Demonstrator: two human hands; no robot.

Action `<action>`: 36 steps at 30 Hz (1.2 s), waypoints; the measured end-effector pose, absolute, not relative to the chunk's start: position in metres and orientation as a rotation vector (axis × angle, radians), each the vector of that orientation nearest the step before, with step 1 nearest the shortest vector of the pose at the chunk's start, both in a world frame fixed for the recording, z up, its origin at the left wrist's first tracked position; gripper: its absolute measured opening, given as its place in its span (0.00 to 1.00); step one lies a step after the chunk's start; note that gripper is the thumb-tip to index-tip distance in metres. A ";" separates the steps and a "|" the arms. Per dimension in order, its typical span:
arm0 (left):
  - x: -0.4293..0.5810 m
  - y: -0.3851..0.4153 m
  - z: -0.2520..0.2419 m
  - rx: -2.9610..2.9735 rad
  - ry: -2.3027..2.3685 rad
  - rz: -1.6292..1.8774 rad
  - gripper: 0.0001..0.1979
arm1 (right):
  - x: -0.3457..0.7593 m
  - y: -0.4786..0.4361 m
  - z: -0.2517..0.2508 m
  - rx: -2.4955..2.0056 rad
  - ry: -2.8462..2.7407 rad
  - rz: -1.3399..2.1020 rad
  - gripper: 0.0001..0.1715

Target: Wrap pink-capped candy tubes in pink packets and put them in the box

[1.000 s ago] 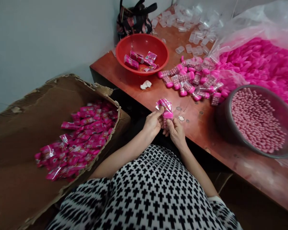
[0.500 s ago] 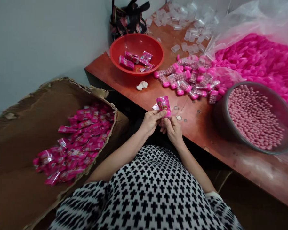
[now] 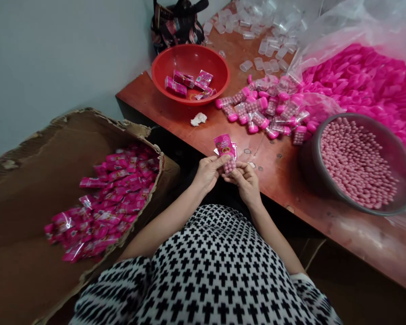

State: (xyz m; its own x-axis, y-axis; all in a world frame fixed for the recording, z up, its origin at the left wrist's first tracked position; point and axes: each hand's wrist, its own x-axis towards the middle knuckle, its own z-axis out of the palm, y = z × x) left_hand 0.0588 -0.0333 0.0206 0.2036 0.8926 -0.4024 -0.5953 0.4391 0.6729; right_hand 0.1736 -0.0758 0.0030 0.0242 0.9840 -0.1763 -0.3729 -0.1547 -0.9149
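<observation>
My left hand (image 3: 208,172) and my right hand (image 3: 246,179) meet at the table's near edge, both closed on one small candy container (image 3: 226,152). Its upper part sits inside a pink printed wrapper, and its lower part shows pink beads between my fingertips. A pile of filled clear containers with pink caps (image 3: 267,108) lies on the table beyond my hands. The cardboard box (image 3: 30,180) to my left holds many wrapped pink packs (image 3: 104,198).
A red bowl (image 3: 189,56) with a few pink wrappers stands at the table's far left. A grey bowl (image 3: 358,162) full of pink candy beads is at right. Loose pink caps (image 3: 362,81) fill a plastic bag behind it. Empty clear containers (image 3: 267,36) and a dark bag (image 3: 177,20) lie at the back.
The pink wrapper has turned upright and slid over the container's top. Both hands stayed together at the table edge, shifting slightly left as the view moved.
</observation>
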 end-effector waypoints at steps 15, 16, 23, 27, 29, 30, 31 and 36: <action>-0.021 -0.056 0.033 0.476 1.155 1.683 0.31 | 0.182 -0.055 0.012 -1.159 -0.944 1.404 0.17; -0.017 -0.052 0.024 0.629 1.207 1.619 0.31 | 0.185 -0.055 0.011 -1.191 -0.928 1.381 0.17; 0.051 -0.008 -0.022 2.008 1.557 0.970 0.15 | 0.196 -0.057 0.008 -1.315 -0.983 1.286 0.16; 0.059 0.002 -0.029 1.963 1.611 0.997 0.08 | 0.201 -0.052 0.009 -1.376 -1.035 1.209 0.16; 0.058 0.002 -0.031 1.832 1.556 1.110 0.06 | 0.202 -0.044 0.007 -1.407 -1.039 1.123 0.15; 0.058 0.001 -0.030 1.757 1.512 1.173 0.05 | 0.202 -0.039 0.006 -1.414 -1.036 1.080 0.15; 0.058 -0.001 -0.029 1.681 1.460 1.227 0.05 | 0.202 -0.034 0.005 -1.409 -1.033 1.053 0.17; 0.058 -0.016 -0.006 1.281 1.240 1.330 0.12 | 0.195 -0.013 0.005 -1.283 -0.985 1.161 0.22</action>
State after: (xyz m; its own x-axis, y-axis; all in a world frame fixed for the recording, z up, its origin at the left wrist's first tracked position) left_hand 0.0583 -0.0156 -0.0056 -0.0744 0.9910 0.1114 0.0417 -0.1085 0.9932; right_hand 0.1949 -0.0133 0.0053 0.1766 0.9813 -0.0771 -0.0838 -0.0630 -0.9945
